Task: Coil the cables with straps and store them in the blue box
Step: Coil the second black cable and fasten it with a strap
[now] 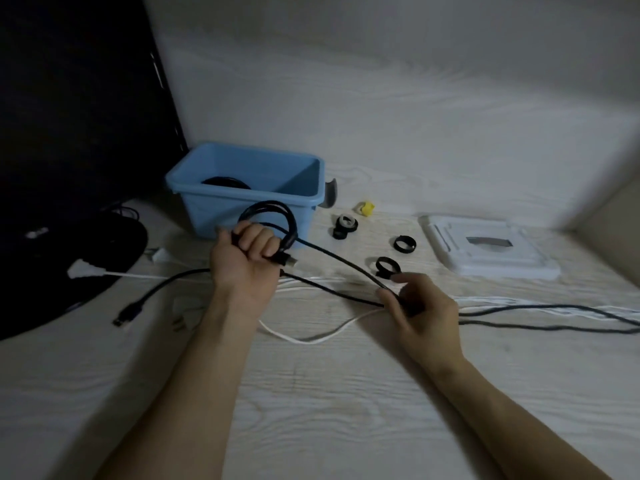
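Head view of a pale wood-grain bench (311,393). The left hand (247,261) is raised above the bench with its fingers curled round a black cable (332,259), gripping several loops of it; the loops stand up in front of the blue box (221,213), and 1 plug end juts out below the fingers. From the loops the cable runs down and right to the right hand (419,306), which pinches it between thumb and fingers low over the bench. The blue box stands at the rear left, open, with a dark coil (227,183) lying inside. To its right on the bench lie 3 black strap rings (404,243), well apart from one another, and 1 yellow strap (366,208) near the box's grey latch. A white lid (485,251) lies flat at the far right. A second black cable (162,289) and a white cable (311,336) lie loose across the bench beneath the arms. A dark monitor (76,98) stands at the left.
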`<state>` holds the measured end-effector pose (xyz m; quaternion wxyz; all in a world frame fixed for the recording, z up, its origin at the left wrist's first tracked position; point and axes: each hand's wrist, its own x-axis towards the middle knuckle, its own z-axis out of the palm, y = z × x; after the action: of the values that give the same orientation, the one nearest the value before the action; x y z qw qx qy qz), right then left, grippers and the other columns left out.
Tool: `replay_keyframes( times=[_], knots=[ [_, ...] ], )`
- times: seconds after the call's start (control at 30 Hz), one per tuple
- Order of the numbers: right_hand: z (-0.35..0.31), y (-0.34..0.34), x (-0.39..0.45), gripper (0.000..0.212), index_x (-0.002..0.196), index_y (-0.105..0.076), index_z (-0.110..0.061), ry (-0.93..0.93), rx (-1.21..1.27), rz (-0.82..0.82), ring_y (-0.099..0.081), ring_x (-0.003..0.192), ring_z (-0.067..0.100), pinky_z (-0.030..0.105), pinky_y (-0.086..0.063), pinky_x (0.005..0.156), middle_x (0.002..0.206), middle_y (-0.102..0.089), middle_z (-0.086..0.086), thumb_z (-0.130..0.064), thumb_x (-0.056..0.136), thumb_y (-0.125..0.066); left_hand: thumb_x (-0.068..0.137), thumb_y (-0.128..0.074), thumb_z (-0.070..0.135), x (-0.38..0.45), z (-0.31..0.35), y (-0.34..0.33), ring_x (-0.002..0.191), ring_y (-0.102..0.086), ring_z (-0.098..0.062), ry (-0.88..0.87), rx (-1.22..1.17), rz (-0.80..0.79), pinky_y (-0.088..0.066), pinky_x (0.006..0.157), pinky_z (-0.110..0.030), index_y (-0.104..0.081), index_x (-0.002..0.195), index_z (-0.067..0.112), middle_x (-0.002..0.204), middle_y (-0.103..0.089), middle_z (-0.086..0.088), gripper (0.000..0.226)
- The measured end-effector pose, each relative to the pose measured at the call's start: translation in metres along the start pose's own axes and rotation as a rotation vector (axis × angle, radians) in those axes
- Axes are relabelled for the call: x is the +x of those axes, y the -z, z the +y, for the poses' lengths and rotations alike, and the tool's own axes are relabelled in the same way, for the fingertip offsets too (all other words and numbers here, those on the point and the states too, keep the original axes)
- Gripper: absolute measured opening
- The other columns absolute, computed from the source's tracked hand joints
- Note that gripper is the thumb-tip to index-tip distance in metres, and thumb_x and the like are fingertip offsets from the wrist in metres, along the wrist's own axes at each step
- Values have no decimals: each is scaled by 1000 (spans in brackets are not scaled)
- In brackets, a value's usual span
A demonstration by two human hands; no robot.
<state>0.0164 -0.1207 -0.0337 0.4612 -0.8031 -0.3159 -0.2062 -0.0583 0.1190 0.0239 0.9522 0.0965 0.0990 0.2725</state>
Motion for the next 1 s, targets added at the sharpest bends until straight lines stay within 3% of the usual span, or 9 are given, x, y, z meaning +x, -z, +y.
replay_keyframes(
  times=[0.1, 0.27, 0.4, 0.47, 0.6, 0.7, 0.77, 0.9, 1.0],
  knots=[
    [-9, -2, -12, 7, 92, -70, -12, 291, -84, -124, -57, 62, 10, 24, -47, 56, 78, -58, -3, -17, 87, -72, 104, -25, 49, -5, -7, -7, 44, -25, -11, -138, 259, -28, -30, 46, -24, -42, 70, 20, 53, -31, 6, 48],
    [-27, -8, -26, 15, 102, -72, -10, 532, -193, -270, -58, 64, 16, 30, -48, 52, 84, -60, 1, -14, 89, -65, 104, -38, 27, -8, -39, 3, 53, -39, -15, -387, 973, -243, -40, 58, -34, -44, 81, 11, 57, -42, 3, 29],
    [-32, 1, -10, 20, 111, -72, -9, 549, -225, -170, -57, 64, 17, 31, -48, 51, 88, -59, 5, -18, 99, -57, 100, -51, 32, -14, -52, 16, 60, -56, -18, -312, 1636, -521, -47, 64, -36, -58, 86, 8, 60, -56, 6, 29],
    [-31, 8, 6, 19, 107, -72, -9, 593, -274, -122, -56, 59, 20, 33, -47, 47, 84, -59, 7, -20, 99, -59, 101, -48, 33, -22, -57, 15, 58, -59, -20, -154, 1794, -612, -46, 61, -35, -57, 76, 12, 56, -56, 6, 34],
    [-22, 16, 41, 37, 84, -70, -10, 461, -242, -63, -56, 56, 16, 32, -47, 48, 73, -61, 1, -42, 97, -58, 105, -27, 47, -31, -59, 6, 32, -24, -14, 289, 1342, -563, -20, 40, -21, -52, 63, 5, 37, -31, -3, 64],
    [-9, 14, 58, 58, 75, -69, -11, 381, -255, -182, -55, 58, 16, 36, -46, 51, 67, -58, -2, -62, 95, -47, 100, -30, 53, -33, -62, 6, 31, -15, -11, 485, 1079, -548, -13, 35, -18, -46, 63, 11, 39, -23, 0, 58],
    [-2, 8, 59, 65, 79, -67, -9, 288, -120, -341, -56, 64, 16, 43, -47, 59, 70, -59, 1, -65, 96, -39, 100, -30, 51, -33, -68, 10, 30, -15, -10, 528, 997, -454, -12, 34, -19, -39, 59, 16, 38, -23, 2, 55],
    [2, 6, 46, 79, 94, -63, 10, -185, 553, -583, -57, 80, 28, 46, -48, 79, 88, -60, 33, -66, 94, -42, 101, -32, 50, -30, -78, 15, 29, -15, -10, 467, 860, -270, -10, 35, -21, -31, 56, 20, 39, -21, 2, 54],
    [1, 12, 32, 45, 103, -62, 13, -300, 825, -623, -62, 80, 25, 34, -51, 77, 83, -64, 21, -31, 95, -58, 99, -36, 50, -30, -85, 20, 29, -15, -11, 432, 850, -193, -9, 37, -23, -33, 53, 21, 38, -21, 2, 55]
  ],
)
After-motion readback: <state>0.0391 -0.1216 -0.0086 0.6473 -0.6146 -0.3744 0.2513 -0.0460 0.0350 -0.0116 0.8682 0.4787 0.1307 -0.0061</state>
